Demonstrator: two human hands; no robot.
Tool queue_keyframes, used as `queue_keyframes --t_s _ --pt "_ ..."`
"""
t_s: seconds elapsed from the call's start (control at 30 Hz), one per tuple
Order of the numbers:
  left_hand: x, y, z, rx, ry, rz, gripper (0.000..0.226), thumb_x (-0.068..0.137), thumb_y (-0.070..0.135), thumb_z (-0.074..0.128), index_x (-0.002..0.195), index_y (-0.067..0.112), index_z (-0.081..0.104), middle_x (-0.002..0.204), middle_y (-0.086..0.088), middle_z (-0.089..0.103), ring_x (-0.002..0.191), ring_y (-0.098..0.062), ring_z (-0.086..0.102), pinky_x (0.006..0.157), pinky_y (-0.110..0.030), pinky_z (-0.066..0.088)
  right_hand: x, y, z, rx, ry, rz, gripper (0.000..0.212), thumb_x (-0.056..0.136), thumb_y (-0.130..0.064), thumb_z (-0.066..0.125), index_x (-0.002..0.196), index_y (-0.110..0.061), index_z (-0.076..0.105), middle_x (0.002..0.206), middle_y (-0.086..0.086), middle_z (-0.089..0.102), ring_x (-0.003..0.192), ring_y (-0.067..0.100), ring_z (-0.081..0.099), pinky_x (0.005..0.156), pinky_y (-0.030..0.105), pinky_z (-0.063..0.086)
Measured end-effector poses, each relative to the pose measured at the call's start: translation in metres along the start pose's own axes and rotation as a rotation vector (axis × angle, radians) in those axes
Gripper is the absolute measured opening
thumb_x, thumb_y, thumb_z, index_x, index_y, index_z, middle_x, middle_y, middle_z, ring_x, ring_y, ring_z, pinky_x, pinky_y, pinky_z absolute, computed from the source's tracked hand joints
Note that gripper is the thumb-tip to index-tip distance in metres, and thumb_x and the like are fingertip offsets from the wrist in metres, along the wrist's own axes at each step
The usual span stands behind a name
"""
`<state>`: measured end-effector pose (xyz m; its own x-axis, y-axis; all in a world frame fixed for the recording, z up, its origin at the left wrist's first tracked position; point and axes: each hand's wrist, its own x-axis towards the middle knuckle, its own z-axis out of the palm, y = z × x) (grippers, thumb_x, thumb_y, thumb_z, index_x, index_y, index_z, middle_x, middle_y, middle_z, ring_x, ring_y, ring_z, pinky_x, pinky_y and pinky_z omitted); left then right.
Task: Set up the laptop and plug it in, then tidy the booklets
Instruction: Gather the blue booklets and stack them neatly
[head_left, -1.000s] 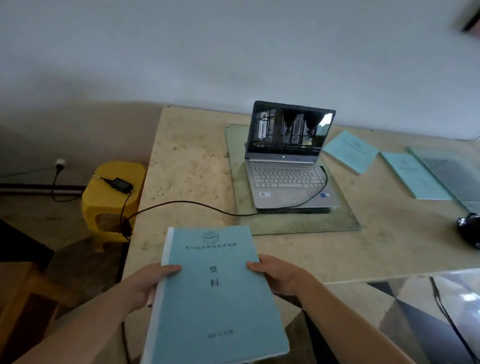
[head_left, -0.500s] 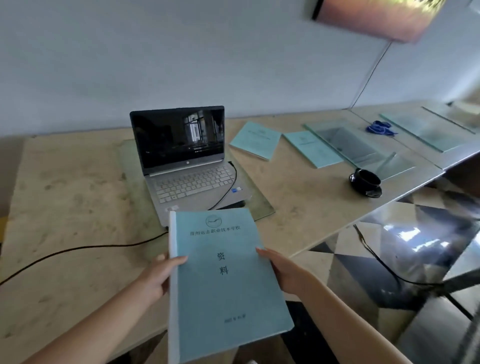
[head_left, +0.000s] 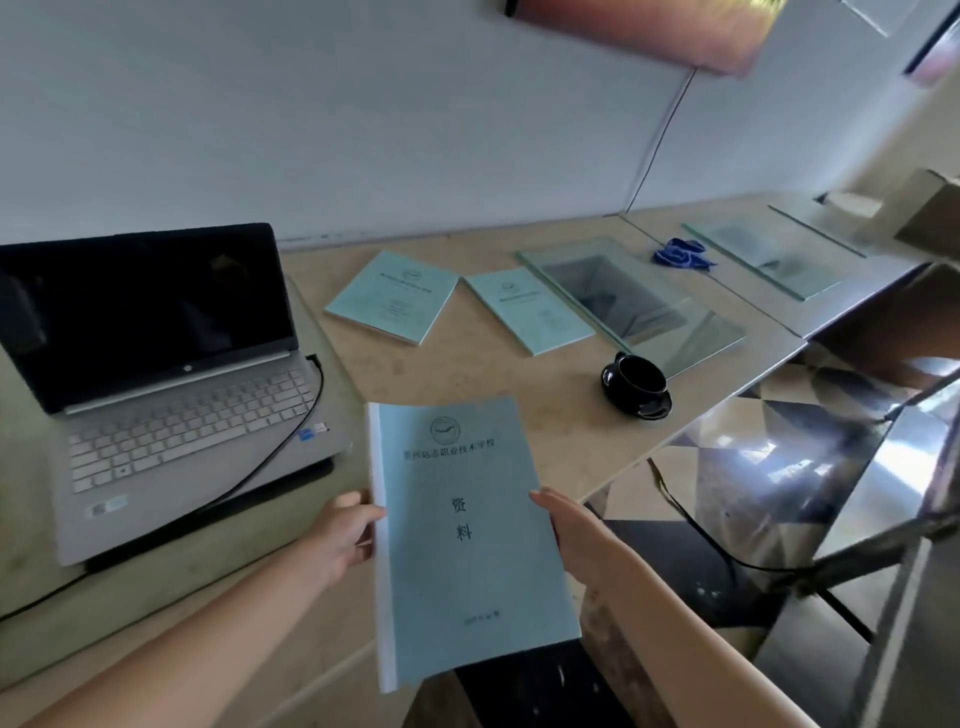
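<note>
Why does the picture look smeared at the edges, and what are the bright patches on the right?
Head view: motion blur smears the reddish picture on the wall and the frame's right edge; the wide lens bends the wall seam. Window light glares off the glossy patterned floor and the clear glass sheet. The open silver laptop, its screen dark, and the pale blue booklet held in both hands stay fairly sharp.

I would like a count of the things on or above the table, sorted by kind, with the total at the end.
Light blue booklets: 3, one held by the left hand and right hand, two lying flat
Laptops: 1
Black cups on a saucer: 1
Glass sheets: 2
Blue bundle, unclear: 1
Total: 8
</note>
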<state>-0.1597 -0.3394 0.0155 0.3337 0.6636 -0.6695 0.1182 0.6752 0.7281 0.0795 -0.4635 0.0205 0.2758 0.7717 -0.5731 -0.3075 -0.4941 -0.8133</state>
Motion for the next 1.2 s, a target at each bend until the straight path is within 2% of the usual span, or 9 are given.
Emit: queue_keyframes --t_s 0.1,0.33,0.43,0.53,0.67,0.83,0.9,1.0,1.2 --pt "0.016 0.009 0.023 0.012 -0.007 -0.014 0.018 0.088 -0.005 0.045 0.086 0.011 0.054 0.076 -0.011 0.059 0.063 -0.020 0.053 0.059 -0.026 0.041 0.026 -0.011 -0.016 0.006 0.045 0.020 0.026 0.097 -0.015 0.045 0.116 0.002 0.054 0.107 0.020 0.063 0.085 0.029 0.064 0.065 0.034 0.056" --pt "0.076 0.049 0.037 0.019 0.010 -0.021 0.015 0.090 0.000 0.045 0.095 0.009 0.056 0.080 -0.011 0.061 0.069 -0.022 0.055 0.058 -0.025 0.039 0.099 -0.040 -0.025 -0.033 0.108 0.074 0.020 0.095 -0.008 0.045 0.107 0.000 0.059 0.094 0.017 0.065 0.077 0.029 0.063 0.066 0.034 0.052" --pt "0.105 0.064 0.045 0.038 0.022 -0.070 0.013 0.093 0.006 0.045 0.085 0.014 0.052 0.088 -0.007 0.055 0.088 -0.022 0.048 0.062 -0.026 0.037 0.125 -0.054 -0.028 -0.021 0.127 0.074 0.020 0.097 -0.008 0.043 0.105 -0.001 0.060 0.090 0.016 0.066 0.072 0.027 0.063 0.065 0.033 0.052" --pt "0.132 0.072 0.049 0.064 0.022 -0.121 0.010 0.093 0.014 0.050 0.102 0.012 0.048 0.100 -0.005 0.049 0.106 -0.024 0.042 0.075 -0.032 0.041 0.154 -0.071 -0.036 -0.045 0.154 0.102 0.030 0.099 -0.018 0.044 0.113 0.003 0.060 0.098 0.020 0.066 0.074 0.027 0.065 0.061 0.031 0.054" --pt "0.161 0.080 0.054 0.111 0.001 -0.183 0.011 0.092 0.020 0.052 0.101 0.013 0.050 0.097 -0.006 0.052 0.095 -0.022 0.046 0.058 -0.027 0.041 0.185 -0.088 -0.047 -0.101 0.178 0.161 0.035 0.099 -0.025 0.043 0.110 0.001 0.064 0.096 0.020 0.069 0.071 0.026 0.067 0.059 0.029 0.054" --pt "0.179 0.090 0.063 0.154 0.032 -0.168 0.024 0.091 0.023 0.054 0.112 0.017 0.044 0.114 -0.004 0.046 0.107 -0.020 0.043 0.060 -0.027 0.045 0.212 -0.095 -0.061 -0.244 0.264 0.202 0.031 0.098 -0.028 0.045 0.088 -0.008 0.066 0.063 0.002 0.062 0.054 0.016 0.055 0.053 0.023 0.040" --pt "0.182 0.089 0.062 0.153 0.030 -0.196 0.026 0.090 0.024 0.055 0.112 0.013 0.049 0.117 -0.004 0.050 0.110 -0.020 0.047 0.062 -0.027 0.049 0.219 -0.096 -0.066 -0.276 0.293 0.226 0.030 0.094 -0.030 0.050 0.085 -0.007 0.067 0.062 0.001 0.061 0.056 0.018 0.054 0.056 0.025 0.039" --pt "0.187 0.092 0.054 0.166 0.027 -0.204 0.032 0.089 0.023 0.055 0.117 0.007 0.054 0.121 -0.012 0.058 0.111 -0.024 0.056 0.070 -0.031 0.057 0.230 -0.099 -0.073 -0.264 0.324 0.237 0.030 0.093 -0.026 0.052 0.091 -0.002 0.071 0.079 0.009 0.070 0.069 0.023 0.062 0.065 0.030 0.047" --pt "0.184 0.115 0.041 0.232 0.068 -0.143 0.023 0.094 0.019 0.050 0.112 0.006 0.057 0.104 -0.012 0.068 0.096 -0.022 0.065 0.087 -0.033 0.051 0.263 -0.132 -0.081 -0.224 0.390 0.109 0.021 0.091 -0.016 0.054 0.097 -0.001 0.068 0.076 0.008 0.061 0.064 0.020 0.055 0.058 0.028 0.045"
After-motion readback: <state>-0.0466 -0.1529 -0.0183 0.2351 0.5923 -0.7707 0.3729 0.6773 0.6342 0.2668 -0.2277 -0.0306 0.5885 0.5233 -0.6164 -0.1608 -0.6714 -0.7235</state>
